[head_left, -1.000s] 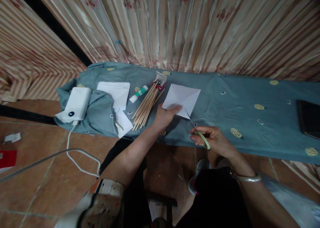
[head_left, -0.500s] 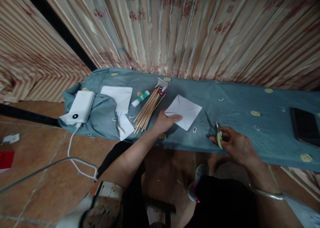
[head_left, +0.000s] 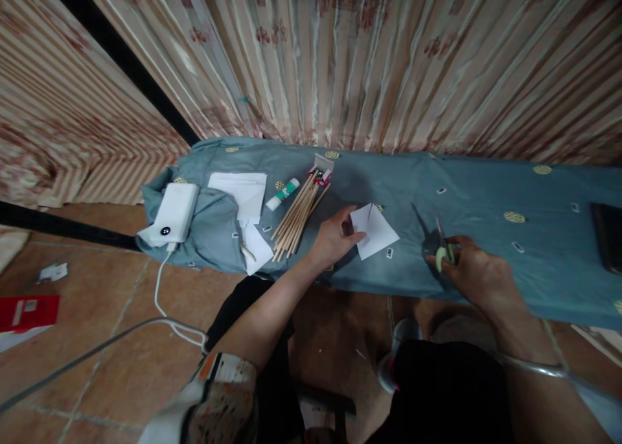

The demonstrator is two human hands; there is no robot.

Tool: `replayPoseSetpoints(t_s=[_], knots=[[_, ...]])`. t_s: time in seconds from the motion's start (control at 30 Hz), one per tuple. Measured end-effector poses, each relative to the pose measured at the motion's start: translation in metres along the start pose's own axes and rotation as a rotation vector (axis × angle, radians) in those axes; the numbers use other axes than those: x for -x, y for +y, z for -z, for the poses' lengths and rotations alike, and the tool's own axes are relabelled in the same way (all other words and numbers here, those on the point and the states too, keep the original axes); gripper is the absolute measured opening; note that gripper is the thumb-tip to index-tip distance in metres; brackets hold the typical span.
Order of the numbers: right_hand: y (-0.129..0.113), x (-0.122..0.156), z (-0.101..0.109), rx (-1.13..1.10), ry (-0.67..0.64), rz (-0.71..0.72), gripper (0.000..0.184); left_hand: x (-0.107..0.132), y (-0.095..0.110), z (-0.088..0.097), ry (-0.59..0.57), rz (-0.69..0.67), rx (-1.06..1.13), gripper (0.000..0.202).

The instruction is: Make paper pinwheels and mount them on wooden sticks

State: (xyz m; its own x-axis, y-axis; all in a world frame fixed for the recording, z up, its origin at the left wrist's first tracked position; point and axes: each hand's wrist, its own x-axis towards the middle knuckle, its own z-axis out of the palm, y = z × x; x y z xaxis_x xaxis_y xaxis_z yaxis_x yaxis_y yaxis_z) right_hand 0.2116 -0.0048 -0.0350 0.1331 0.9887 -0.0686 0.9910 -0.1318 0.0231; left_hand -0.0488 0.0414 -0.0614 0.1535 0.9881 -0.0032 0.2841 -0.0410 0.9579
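Observation:
Pinched in my left hand [head_left: 336, 238] is a square sheet of white paper [head_left: 378, 231], tilted up off the cloth, with a slit or crease line near its top corner. My right hand [head_left: 479, 272] has its fingers round the light green handles of a pair of scissors [head_left: 443, 253], whose blades point away from me above the cloth. Left of the paper, a bundle of thin wooden sticks [head_left: 299, 217] leans on a small red and white box [head_left: 321, 170]. A green and white glue stick [head_left: 282, 194] lies beside the sticks.
White paper sheets [head_left: 250, 194] and a cut scrap [head_left: 257, 253] lie at the left on the blue-green cloth [head_left: 481, 236]. A white power bank [head_left: 175, 212] with a cable [head_left: 159, 285] sits at the left end. A dark phone [head_left: 607, 236] lies far right. Curtains [head_left: 340, 74] hang behind.
My left hand has lifted and turned the paper, which lay flatter before. My right hand still holds the scissors. The whole view has shifted slightly, so things appear further right.

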Motion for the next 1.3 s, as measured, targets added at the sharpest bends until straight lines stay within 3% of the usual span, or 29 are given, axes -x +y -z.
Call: replayPoseSetpoints(t_s=[0.07,0.2,0.37,0.47,0.63,0.8,0.93,1.1,1.2,1.23,1.3], knots=[[-0.002,-0.001,-0.003,0.002,0.044,0.004,0.05,0.0,0.002,0.008,0.058,-0.009,0.012,0.058],[-0.003,-0.003,-0.008,0.01,0.072,0.012,0.05,-0.004,0.002,0.041,0.16,-0.073,-0.041,0.048],[0.0,-0.004,-0.011,0.008,0.048,0.059,0.038,-0.008,-0.009,0.102,0.413,-0.117,-0.455,0.037],[0.0,-0.004,-0.011,-0.003,0.047,0.096,0.035,-0.006,-0.018,0.126,0.397,-0.068,-0.7,0.042],[-0.007,-0.006,-0.01,-0.016,0.08,0.101,0.037,-0.005,-0.033,0.134,0.309,-0.022,-0.873,0.045],[-0.014,-0.013,-0.01,-0.027,0.07,0.055,0.038,-0.007,-0.037,0.138,0.311,-0.005,-0.872,0.041],[-0.014,-0.016,-0.011,-0.105,0.084,0.022,0.035,-0.007,-0.033,0.14,0.392,0.019,-0.677,0.037],[-0.016,-0.013,-0.007,-0.113,0.155,0.108,0.025,-0.005,-0.014,0.117,0.471,0.046,0.039,0.038],[-0.032,-0.007,0.003,-0.336,0.277,0.132,0.034,0.004,0.003,0.087,0.338,0.076,0.432,0.038],[-0.041,-0.004,0.007,-0.471,0.276,0.123,0.036,0.008,0.009,0.077,0.284,0.109,0.538,0.038],[-0.062,0.003,0.012,-0.836,0.149,0.093,0.039,0.018,0.02,0.056,0.144,0.193,0.714,0.041]])
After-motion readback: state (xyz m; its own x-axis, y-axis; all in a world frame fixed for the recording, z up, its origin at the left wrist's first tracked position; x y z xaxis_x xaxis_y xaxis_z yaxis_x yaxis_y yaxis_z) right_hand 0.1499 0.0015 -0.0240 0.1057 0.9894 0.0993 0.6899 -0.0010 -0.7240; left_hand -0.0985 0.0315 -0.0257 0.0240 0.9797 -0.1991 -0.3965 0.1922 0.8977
